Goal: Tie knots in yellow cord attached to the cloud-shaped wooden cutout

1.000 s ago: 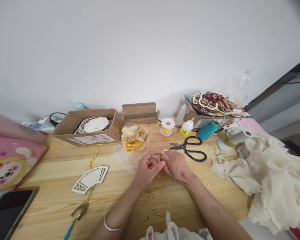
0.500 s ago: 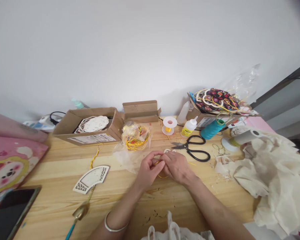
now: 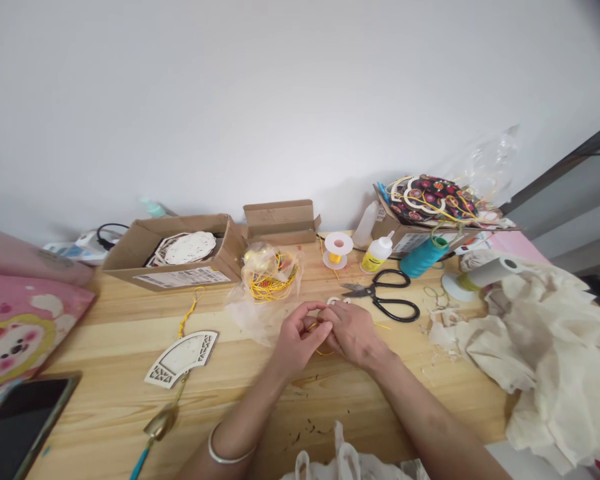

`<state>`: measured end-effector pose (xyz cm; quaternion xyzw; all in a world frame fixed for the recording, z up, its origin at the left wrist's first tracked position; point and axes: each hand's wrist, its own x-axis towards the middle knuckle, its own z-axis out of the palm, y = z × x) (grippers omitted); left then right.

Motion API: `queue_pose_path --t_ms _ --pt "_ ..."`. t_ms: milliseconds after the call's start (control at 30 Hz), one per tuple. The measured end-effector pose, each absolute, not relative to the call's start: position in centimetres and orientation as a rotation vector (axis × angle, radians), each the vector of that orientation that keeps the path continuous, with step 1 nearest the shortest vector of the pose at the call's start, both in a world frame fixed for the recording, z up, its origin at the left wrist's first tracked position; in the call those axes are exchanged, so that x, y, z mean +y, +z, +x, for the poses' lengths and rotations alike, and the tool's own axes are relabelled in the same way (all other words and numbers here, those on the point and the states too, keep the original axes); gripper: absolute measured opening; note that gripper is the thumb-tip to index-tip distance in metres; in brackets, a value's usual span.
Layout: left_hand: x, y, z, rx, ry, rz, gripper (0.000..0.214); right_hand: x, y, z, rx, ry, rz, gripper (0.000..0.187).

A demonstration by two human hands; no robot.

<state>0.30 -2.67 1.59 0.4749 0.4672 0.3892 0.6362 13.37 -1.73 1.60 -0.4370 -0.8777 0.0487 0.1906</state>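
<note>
Over the middle of the wooden table, my left hand (image 3: 303, 337) and my right hand (image 3: 349, 333) meet at the fingertips. Both are closed on a thin yellow cord (image 3: 324, 353), which loops below the fingers. One cord end sticks out to the right of my right hand. The exact pinch point is hidden by my fingers. Just behind my right hand shows a pale cut-out piece (image 3: 339, 301), mostly covered. Black-handled scissors (image 3: 383, 294) lie beyond it, blades pointing left. A spool of yellow cord (image 3: 338, 251) stands farther back.
A plastic bag of yellow cords (image 3: 271, 275) lies ahead-left. A fan-shaped panel (image 3: 181, 360) with a tassel rests at left, near a phone (image 3: 27, 423). Behind stand an open carton (image 3: 173, 257), a glue bottle (image 3: 377, 255) and teal thread (image 3: 423, 257). Cream fabric (image 3: 545, 360) covers the right.
The view has shifted very slightly. My hands stay together on the cord with almost no visible movement.
</note>
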Motion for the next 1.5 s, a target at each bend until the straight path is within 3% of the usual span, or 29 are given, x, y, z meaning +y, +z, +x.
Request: queue_pose_path --t_ms 933,1500 --pt "-2.4 1.3 0.5 1.076 0.871 1.064 0.027 -1.8 0.9 12.3 -2.507 -0.109 -1.304 0.004" --pt "-2.3 1.7 0.6 1.082 0.895 0.975 0.026 -2.0 1.2 11.9 -2.583 0.037 -1.397 0.008"
